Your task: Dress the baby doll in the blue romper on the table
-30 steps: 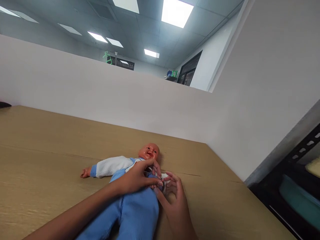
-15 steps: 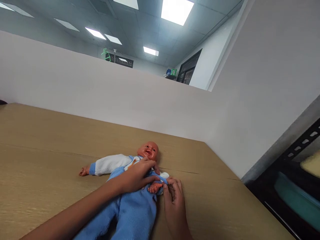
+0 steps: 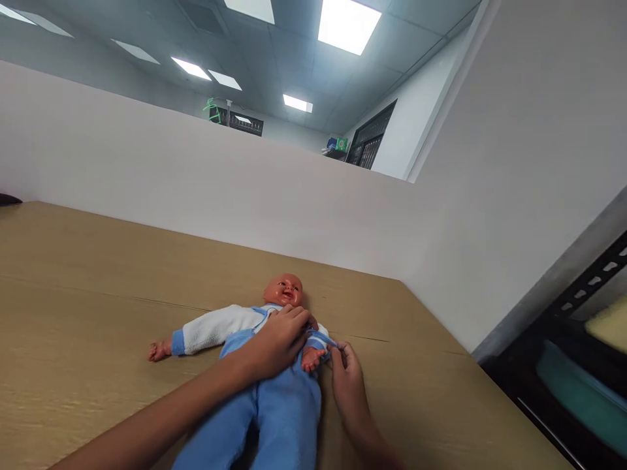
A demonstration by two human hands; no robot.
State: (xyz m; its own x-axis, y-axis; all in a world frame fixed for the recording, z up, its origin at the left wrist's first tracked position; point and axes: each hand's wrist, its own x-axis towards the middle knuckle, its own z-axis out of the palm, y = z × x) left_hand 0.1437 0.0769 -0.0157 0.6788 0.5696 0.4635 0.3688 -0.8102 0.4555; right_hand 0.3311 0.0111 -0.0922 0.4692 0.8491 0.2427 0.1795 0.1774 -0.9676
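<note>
A baby doll (image 3: pixel 285 289) lies on its back, dressed in a white fleecy top with blue cuffs and blue trousers (image 3: pixel 289 418). My left hand (image 3: pixel 281 339) reaches across its chest, with curled fingers gripping the sleeve on the right side; the fingertips are partly hidden. Between the thumb and fingers of my right hand (image 3: pixel 349 372) is the blue cuff (image 3: pixel 324 338) of that sleeve, pulled outward. The doll's bare hand (image 3: pixel 312 358) sticks out just below the cuff. Its other arm (image 3: pixel 208 331) stretches out to the left on the table.
The brown tabletop (image 3: pixel 98 313) meets a low white partition (image 3: pixel 220 189) behind the doll. A wall (image 3: pixel 514 163) rises on the right. Beside the table's right edge stands a black rack (image 3: pixel 539 378) with a teal item (image 3: pixel 582 391) in it.
My right hand has closed into a pinch on the cuff and drawn it outward. My left hand has shifted slightly right. The doll's head has moved slightly left, its legs to the right.
</note>
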